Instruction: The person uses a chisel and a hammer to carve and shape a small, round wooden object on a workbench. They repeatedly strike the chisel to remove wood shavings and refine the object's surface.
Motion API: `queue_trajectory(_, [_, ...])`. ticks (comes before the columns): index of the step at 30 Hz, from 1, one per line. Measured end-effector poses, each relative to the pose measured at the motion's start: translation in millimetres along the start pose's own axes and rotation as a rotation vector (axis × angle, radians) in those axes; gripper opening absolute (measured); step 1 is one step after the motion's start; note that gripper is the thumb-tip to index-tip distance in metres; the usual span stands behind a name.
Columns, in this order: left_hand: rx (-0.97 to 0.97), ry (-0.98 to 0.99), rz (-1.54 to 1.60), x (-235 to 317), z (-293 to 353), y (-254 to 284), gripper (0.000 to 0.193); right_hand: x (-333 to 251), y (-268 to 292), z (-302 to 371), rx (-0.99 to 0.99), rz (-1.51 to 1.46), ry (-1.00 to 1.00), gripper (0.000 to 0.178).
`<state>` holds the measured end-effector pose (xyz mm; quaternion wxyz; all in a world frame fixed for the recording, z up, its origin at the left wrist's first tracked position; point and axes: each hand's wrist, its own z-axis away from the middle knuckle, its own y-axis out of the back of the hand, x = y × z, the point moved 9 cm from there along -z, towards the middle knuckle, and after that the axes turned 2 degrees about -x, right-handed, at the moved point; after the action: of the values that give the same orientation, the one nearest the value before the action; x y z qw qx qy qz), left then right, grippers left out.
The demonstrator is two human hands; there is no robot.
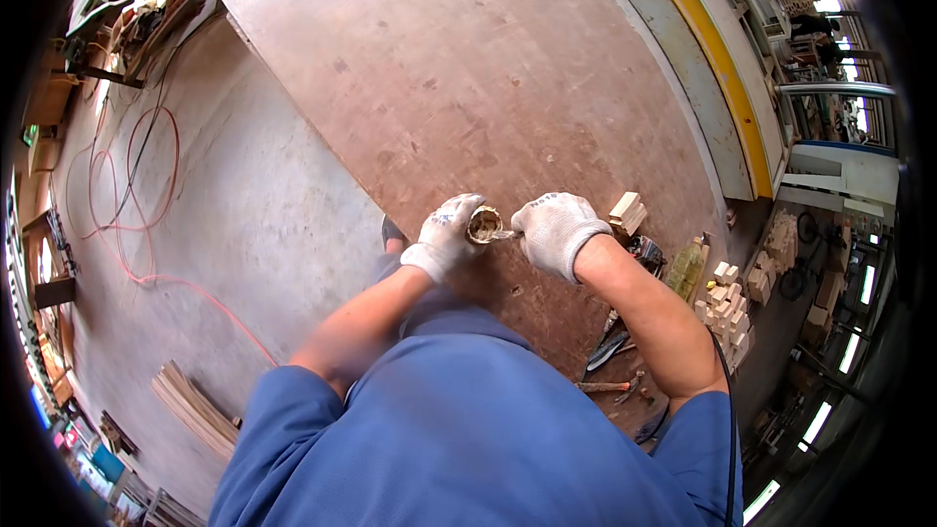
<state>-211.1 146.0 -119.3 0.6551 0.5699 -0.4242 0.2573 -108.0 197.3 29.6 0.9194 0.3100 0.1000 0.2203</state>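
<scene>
Both my hands wear whitish knit gloves and meet over the near edge of the large brown tabletop (488, 88). My left hand (444, 237) is wrapped round a small round container (485, 224), its open mouth tilted toward me. Brownish, crusted stuff coats the inside and rim. From the right, my right hand (556, 231) pinches a thin, light-coloured tool (505, 234), whose tip reaches the container's rim. Most of this tool is hidden in the glove, so its kind is unclear.
Right of my right hand lie small wood blocks (628, 212), a greenish plastic bottle (686, 268) and more blocks (724, 304). A hammer-like tool with an orange handle (605, 386) rests near my right elbow. A red hose (146, 278) and wood strips (195, 408) lie on the left floor.
</scene>
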Motion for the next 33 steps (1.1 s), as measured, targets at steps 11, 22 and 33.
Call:
queue_trajectory(11, [-0.044, 0.029, -0.008, 0, -3, 0, 0.068, -20, 7, -16, -0.043, 0.058, 0.07, 0.022])
queue_trajectory(22, [-0.044, 0.0, -0.009, -4, -2, 0, 0.07, -34, -17, 6, 0.022, 0.003, 0.036, 0.027])
queue_trajectory(33, [-0.018, -0.079, -0.019, 5, -2, 2, 0.07, 4, -72, 35, 0.346, -0.547, -0.189, 0.021])
